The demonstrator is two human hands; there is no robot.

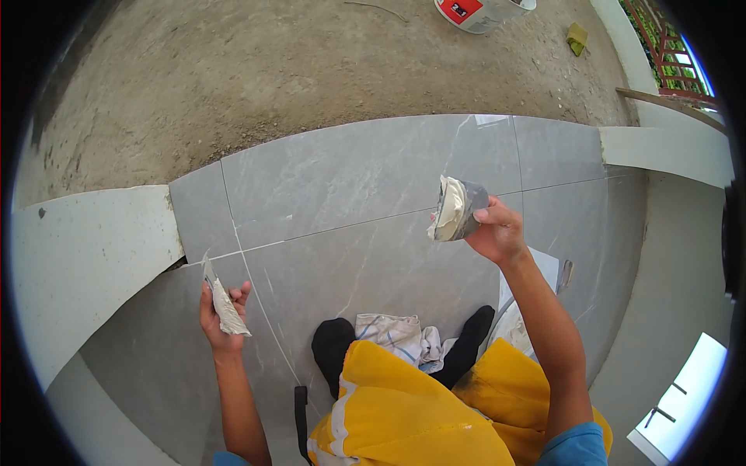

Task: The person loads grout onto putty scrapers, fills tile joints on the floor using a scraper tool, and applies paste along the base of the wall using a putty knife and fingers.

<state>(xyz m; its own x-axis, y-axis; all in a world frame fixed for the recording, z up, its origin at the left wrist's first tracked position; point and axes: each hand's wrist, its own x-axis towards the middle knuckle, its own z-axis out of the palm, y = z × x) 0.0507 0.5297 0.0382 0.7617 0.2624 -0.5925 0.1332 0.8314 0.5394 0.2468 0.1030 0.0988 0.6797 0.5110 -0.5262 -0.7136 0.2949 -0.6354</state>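
My left hand [227, 317] is at the left, closed on a scraper [225, 304] coated with white paste, its tip near a white-filled joint between the grey floor tiles [334, 256]. My right hand [497, 230] is right of the middle, its fingers wrapped round a wider grey spreader [466, 210] with a thick layer of white paste along its left edge. The spreader is held above the tiles, apart from the scraper.
A checked cloth [392, 334] lies between two black-socked feet. Beside the right leg are a white sheet [541, 268] and a small tool [566, 276]. Beyond the tiles, rough ground [272, 85] bears a white bucket [478, 17] and a yellow sponge [576, 39]. Pale walls flank both sides.
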